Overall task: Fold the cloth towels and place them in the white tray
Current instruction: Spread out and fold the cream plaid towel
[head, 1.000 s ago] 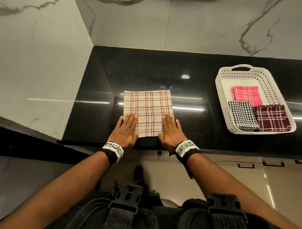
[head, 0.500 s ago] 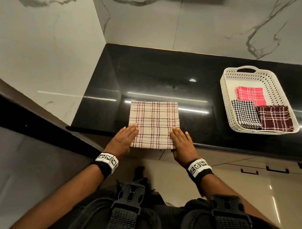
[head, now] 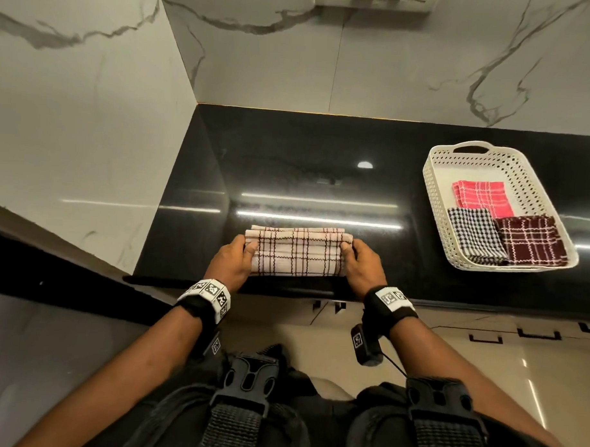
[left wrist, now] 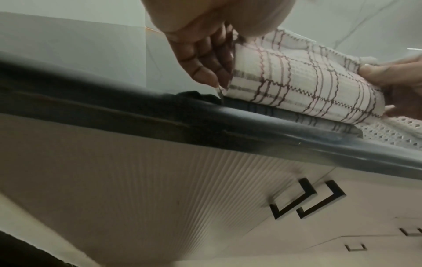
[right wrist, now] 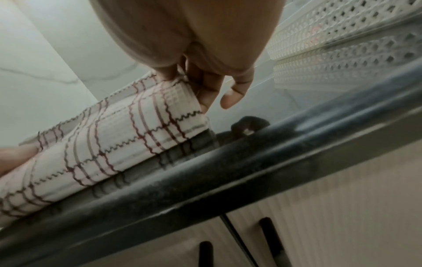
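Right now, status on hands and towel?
Left hand and right hand pinch the beige towel ends, mid-fold at counter edge. White tray holds three folded towels. Path clear.

Black polished countertop (head: 289, 163) ran wall to wall, reflecting ceiling lights in streaks. Grey-veined marble wall panels (head: 392, 66) stood behind it and along its left edge. Pale ribbed cabinet fronts (left wrist: 182, 180) sat below the front edge, fitted with black angular handles (left wrist: 306, 200).

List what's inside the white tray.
The white tray holds three folded towels: a pink one at the back, a black-and-white checked one front left, a maroon plaid one front right. Anything beneath them is hidden.
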